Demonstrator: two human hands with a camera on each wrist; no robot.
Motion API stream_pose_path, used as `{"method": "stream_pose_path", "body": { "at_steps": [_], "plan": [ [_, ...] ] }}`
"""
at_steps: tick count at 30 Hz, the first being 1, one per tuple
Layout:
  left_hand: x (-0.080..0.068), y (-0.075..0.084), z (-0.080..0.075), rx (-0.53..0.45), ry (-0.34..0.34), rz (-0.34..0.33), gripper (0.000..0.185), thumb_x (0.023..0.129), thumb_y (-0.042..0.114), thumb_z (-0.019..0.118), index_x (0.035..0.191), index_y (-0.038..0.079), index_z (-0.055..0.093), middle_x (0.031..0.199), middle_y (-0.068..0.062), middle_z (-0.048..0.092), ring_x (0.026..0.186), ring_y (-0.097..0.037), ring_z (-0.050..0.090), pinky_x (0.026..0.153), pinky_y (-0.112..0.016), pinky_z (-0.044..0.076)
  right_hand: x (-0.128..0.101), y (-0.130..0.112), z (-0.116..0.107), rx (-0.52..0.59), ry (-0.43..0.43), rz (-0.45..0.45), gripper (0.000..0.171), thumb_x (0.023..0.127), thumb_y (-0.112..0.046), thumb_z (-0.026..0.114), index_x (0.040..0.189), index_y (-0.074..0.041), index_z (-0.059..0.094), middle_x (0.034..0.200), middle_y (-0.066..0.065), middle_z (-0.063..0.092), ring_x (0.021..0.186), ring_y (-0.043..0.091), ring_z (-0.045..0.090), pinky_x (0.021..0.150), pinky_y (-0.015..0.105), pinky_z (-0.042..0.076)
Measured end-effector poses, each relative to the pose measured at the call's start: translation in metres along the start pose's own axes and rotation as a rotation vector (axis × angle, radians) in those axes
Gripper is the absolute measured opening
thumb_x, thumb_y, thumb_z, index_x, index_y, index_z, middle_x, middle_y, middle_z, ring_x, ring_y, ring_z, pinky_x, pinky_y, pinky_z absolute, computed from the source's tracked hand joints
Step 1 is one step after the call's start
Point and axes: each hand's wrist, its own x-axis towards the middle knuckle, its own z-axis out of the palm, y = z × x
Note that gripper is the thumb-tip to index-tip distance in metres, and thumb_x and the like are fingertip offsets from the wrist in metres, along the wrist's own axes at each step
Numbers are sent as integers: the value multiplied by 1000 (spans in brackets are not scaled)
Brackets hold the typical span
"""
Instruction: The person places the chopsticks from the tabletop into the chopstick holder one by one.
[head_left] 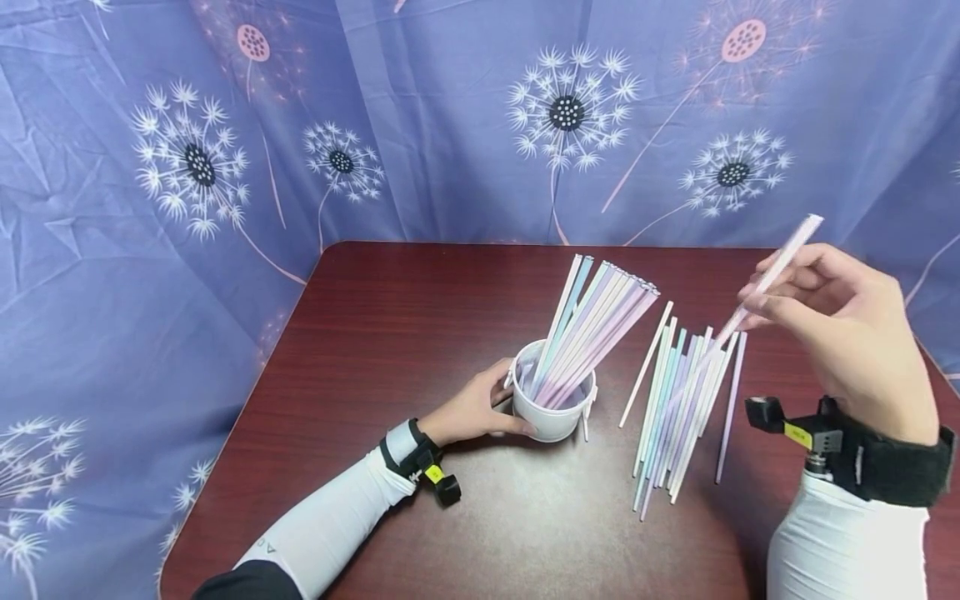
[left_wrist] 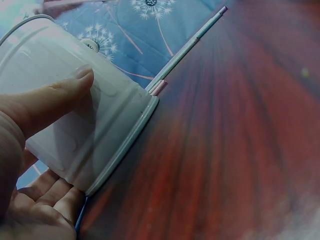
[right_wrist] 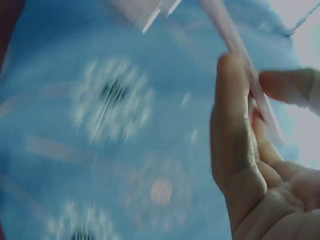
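My left hand (head_left: 474,408) holds a small white bucket (head_left: 551,423) by its side, on the table. In the left wrist view the thumb lies along the bucket wall (left_wrist: 107,117), and the other fingers are around by its base. A bundle of pastel straws (head_left: 596,333) stands leaning right inside it. My right hand (head_left: 855,312) is raised at the right and pinches a pale pink straw (head_left: 791,246) between thumb and fingers. That straw (right_wrist: 227,25) slants past the fingertips in the right wrist view. Below it lies a loose spread of white, blue and lilac straws (head_left: 686,417).
The dark red wooden table (head_left: 360,350) has rounded back corners. Behind and to the left hangs a blue cloth (head_left: 450,125) printed with dandelions. One lilac straw (head_left: 731,408) lies a little apart, right of the loose spread.
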Motion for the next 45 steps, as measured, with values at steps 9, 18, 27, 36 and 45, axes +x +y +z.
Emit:
{"method": "stream_pose_path", "body": {
  "at_steps": [9, 18, 27, 36, 45],
  "plan": [
    [1, 3, 0, 7, 7, -28, 91, 71, -1, 84, 148, 12, 37, 147, -5, 44, 137, -15, 41, 116, -32, 32, -7, -10, 33, -5, -120, -58, 24, 80, 30, 53, 104, 26, 51, 97, 30, 65, 80, 33, 70, 72, 36, 61],
    [4, -24, -3, 23, 1, -4, 96, 70, 6, 87, 149, 24, 35, 148, 2, 42, 138, -13, 40, 114, -28, 33, -3, 2, 48, -350, -239, 160, 17, 88, 4, 67, 103, 8, 60, 99, 21, 68, 83, 34, 71, 73, 37, 61],
    [1, -5, -1, 7, 8, -21, 94, 71, 0, 85, 150, 13, 34, 149, -5, 42, 138, -14, 39, 116, -31, 32, -6, -2, 56, -480, -154, 175, 20, 89, -7, 70, 106, 2, 64, 93, 19, 72, 81, 29, 72, 72, 33, 61],
    [0, 6, -1, 8, 17, -34, 93, 71, -3, 84, 149, 10, 35, 148, -6, 43, 136, -13, 41, 115, -31, 33, -4, 1, 56, -561, -208, 207, 15, 91, -13, 69, 103, -4, 68, 93, 12, 73, 81, 26, 73, 74, 32, 61],
    [0, 6, 0, 12, 7, -29, 94, 71, -2, 84, 149, 11, 34, 149, -6, 42, 137, -14, 41, 115, -31, 32, 2, 23, 58, -853, -304, 296, 25, 91, -38, 68, 94, -14, 74, 73, -8, 73, 69, 11, 72, 70, 13, 51]
  ]
}}
